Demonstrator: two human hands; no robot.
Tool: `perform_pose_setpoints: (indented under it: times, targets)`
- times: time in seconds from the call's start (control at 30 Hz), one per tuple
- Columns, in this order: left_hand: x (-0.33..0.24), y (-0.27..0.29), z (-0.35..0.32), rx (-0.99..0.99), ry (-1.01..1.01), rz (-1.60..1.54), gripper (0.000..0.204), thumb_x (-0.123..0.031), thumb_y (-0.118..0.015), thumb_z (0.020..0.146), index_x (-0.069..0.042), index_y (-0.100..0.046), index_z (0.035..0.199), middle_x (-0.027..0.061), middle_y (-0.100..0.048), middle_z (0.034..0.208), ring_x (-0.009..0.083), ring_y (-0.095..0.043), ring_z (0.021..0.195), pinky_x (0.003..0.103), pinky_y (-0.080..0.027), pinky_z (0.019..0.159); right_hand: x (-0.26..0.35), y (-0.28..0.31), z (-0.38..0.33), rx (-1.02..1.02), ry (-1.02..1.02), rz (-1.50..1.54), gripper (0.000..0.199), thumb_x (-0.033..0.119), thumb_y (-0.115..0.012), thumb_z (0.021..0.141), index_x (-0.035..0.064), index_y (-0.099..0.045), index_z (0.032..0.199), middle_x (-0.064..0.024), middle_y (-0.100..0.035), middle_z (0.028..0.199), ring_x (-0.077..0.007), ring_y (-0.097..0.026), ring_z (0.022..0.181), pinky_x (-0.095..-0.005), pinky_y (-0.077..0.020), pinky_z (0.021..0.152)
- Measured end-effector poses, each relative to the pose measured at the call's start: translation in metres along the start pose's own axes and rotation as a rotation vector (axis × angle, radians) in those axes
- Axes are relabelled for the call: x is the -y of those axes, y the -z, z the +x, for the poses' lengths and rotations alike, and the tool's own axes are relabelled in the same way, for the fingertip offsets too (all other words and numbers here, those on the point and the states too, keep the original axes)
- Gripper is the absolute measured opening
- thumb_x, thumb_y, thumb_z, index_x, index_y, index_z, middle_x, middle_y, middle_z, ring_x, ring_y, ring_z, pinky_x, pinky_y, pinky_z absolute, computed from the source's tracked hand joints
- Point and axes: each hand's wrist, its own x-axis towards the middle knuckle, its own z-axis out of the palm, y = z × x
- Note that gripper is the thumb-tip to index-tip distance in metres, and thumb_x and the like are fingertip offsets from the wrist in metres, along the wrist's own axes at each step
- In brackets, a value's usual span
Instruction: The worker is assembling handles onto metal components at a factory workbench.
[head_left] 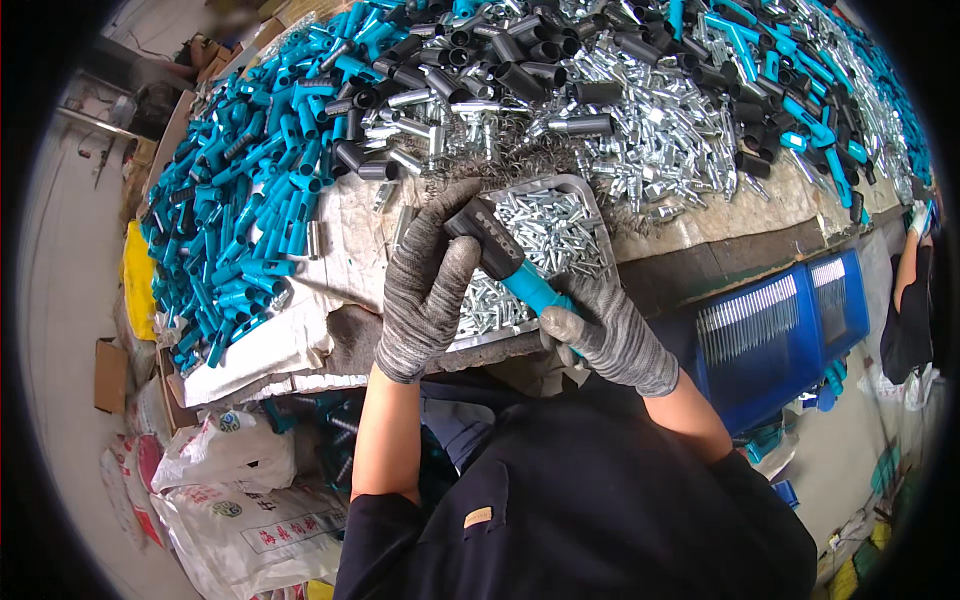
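Over the table's near edge, a tool handle (530,284) with a teal grip and a black head is held between both my hands. The gloved fingers and thumb of my left hand (424,290) close around the black head. My right hand (612,335), also in a grey knitted glove, wraps the lower end of the teal grip, hiding part of it. Just beyond the handle stands a metal tray (604,240) of small silver pins or bolts. Dark coiled springs (525,158) lie in a tangle behind the tray.
Teal plastic handles (250,200) are heaped at the left, black sleeves (525,80) at the back and silver metal parts (665,135) to the right. Blue bins (760,340) are by the table's right front. White sacks (240,510) lie lower left. Another person (905,300) is at far right.
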Motion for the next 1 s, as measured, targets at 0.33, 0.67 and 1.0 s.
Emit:
perform_pose_setpoints:
  times: [0.33,0.67,1.0]
  targets:
    - [-0.007,-0.044,-0.003,0.084,0.001,0.937,0.034,-0.026,-0.058,0.089,-0.001,-0.058,0.114,0.0214,-0.063,0.098,0.0372,-0.063,0.080,0.044,-0.052,0.070,-0.005,0.008,0.011,-0.004,0.018,0.181,0.070,0.050,-0.062,0.087,0.0039,-0.044,0.137,-0.0120,-0.062,0.100,-0.0152,-0.062,0.079,-0.0259,-0.0493,0.065]
    - [0.072,0.060,0.131,0.129,0.107,1.337,0.044,-0.047,-0.044,0.094,-0.011,-0.070,0.095,0.0160,-0.068,0.087,0.0343,-0.065,0.087,0.043,-0.051,0.078,-0.017,0.019,0.017,-0.243,-0.022,-0.106,0.050,0.049,-0.059,0.089,0.0027,-0.057,0.106,-0.0016,-0.056,0.073,-0.0130,-0.052,0.062,-0.0304,-0.0462,0.059]
    - [0.180,0.171,0.174,0.314,0.306,1.198,0.033,-0.017,-0.046,0.092,-0.011,-0.061,0.121,0.0136,-0.059,0.124,0.0308,-0.056,0.112,0.036,-0.043,0.098,-0.023,0.022,0.024,-0.267,-0.078,0.026,0.048,0.049,-0.060,0.089,0.0061,-0.056,0.111,0.0012,-0.051,0.063,-0.0058,-0.044,0.045,-0.0213,-0.0345,0.039]
